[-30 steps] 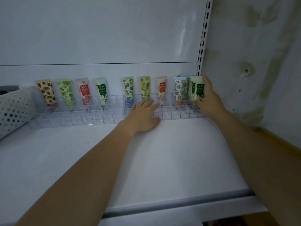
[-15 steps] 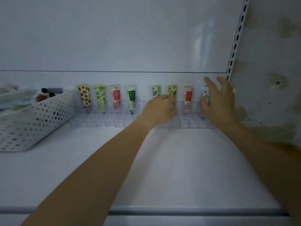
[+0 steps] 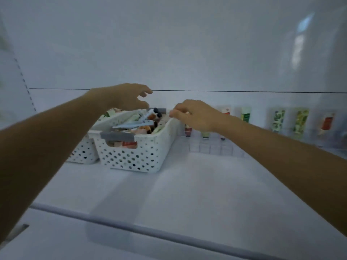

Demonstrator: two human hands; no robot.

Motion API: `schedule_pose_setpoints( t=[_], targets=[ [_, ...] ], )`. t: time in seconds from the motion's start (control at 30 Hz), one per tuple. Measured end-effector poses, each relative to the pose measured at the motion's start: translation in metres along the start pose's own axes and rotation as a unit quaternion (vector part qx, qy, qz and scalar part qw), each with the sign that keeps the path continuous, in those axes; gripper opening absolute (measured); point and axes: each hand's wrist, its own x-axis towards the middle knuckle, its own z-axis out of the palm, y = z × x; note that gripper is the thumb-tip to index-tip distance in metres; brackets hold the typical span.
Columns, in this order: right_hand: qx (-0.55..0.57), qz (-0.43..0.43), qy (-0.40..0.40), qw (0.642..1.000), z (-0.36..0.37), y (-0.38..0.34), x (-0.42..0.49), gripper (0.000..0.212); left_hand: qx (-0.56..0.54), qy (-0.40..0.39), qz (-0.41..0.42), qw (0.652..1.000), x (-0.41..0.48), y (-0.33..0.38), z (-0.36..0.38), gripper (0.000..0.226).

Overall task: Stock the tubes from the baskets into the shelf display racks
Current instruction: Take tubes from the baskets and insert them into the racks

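A white perforated basket (image 3: 142,156) with grey handles stands on the shelf, piled with tubes (image 3: 139,122). My left hand (image 3: 125,99) hovers just above its far end, fingers loosely curled and holding nothing. My right hand (image 3: 195,114) hangs over the basket's right rim, fingertips drawn together; whether they pinch anything is unclear. To the right, a clear display rack (image 3: 212,147) runs along the back wall with several printed tubes (image 3: 277,119) standing upright in it.
A second white basket (image 3: 82,152) sits behind and left of the first, also holding tubes. The white shelf (image 3: 187,194) extends forward to its front lip. A slotted upright (image 3: 24,81) runs up the left side.
Both hands left the rack and swung left to the basket. The view panned left, so the rack now lies at the right. The green tube my right hand held stays in the rack.
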Motion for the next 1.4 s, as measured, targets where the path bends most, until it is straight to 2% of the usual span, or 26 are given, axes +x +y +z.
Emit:
schedule_pose_setpoints(
  t=[0.13,0.27,0.43,0.53,0.63,0.83,0.9,0.97,1.07,1.13,1.2,1.3,1.4],
  targets=[
    [0.078,0.027,-0.044,0.996,0.016,-0.020,0.031,0.021,-0.003,-0.021,0.021,1.000,-0.004,-0.051,0.018,0.043],
    [0.145,0.057,-0.098,0.983,0.018,-0.024,0.042,0.021,-0.003,-0.046,0.078,0.996,0.015,-0.063,0.020,0.036],
    [0.120,0.083,-0.096,0.985,0.015,-0.023,0.055,0.024,0.001,-0.074,0.123,0.990,0.045,-0.054,0.029,0.042],
    [0.102,0.086,-0.082,0.988,0.019,-0.026,0.064,0.025,0.018,-0.081,0.131,0.988,0.055,-0.049,0.041,0.035],
    [0.101,0.077,-0.124,0.984,0.027,-0.028,0.074,0.033,0.007,-0.053,0.137,0.989,0.061,-0.049,0.045,0.035],
    [0.138,0.080,-0.167,0.973,0.033,-0.028,0.085,0.036,-0.115,0.026,0.096,0.988,0.065,-0.057,0.043,0.042],
    [0.172,0.089,-0.151,0.969,0.032,-0.026,0.084,0.029,-0.151,0.041,0.069,0.985,0.065,-0.057,0.039,0.035],
    [0.207,0.089,-0.134,0.965,0.032,-0.024,0.081,0.023,-0.186,0.047,0.053,0.980,0.065,-0.057,0.036,0.019],
    [0.272,0.089,-0.069,0.956,0.027,-0.020,0.075,0.017,-0.279,0.040,0.030,0.959,0.060,-0.053,0.033,0.025],
    [0.340,0.113,-0.022,0.933,0.019,-0.017,0.071,0.017,-0.312,0.049,0.017,0.949,0.055,-0.050,0.031,0.039],
    [0.402,0.135,0.027,0.905,0.007,-0.011,0.064,0.014,-0.349,0.060,0.003,0.935,0.050,-0.047,0.030,0.041],
    [0.490,0.177,0.097,0.848,-0.005,0.003,0.048,0.015,-0.475,0.046,-0.038,0.878,0.045,-0.045,0.023,0.013],
    [0.587,0.215,0.139,0.768,-0.012,0.022,0.023,0.014,-0.562,0.013,-0.068,0.824,0.041,-0.035,0.011,0.008]
  ],
)
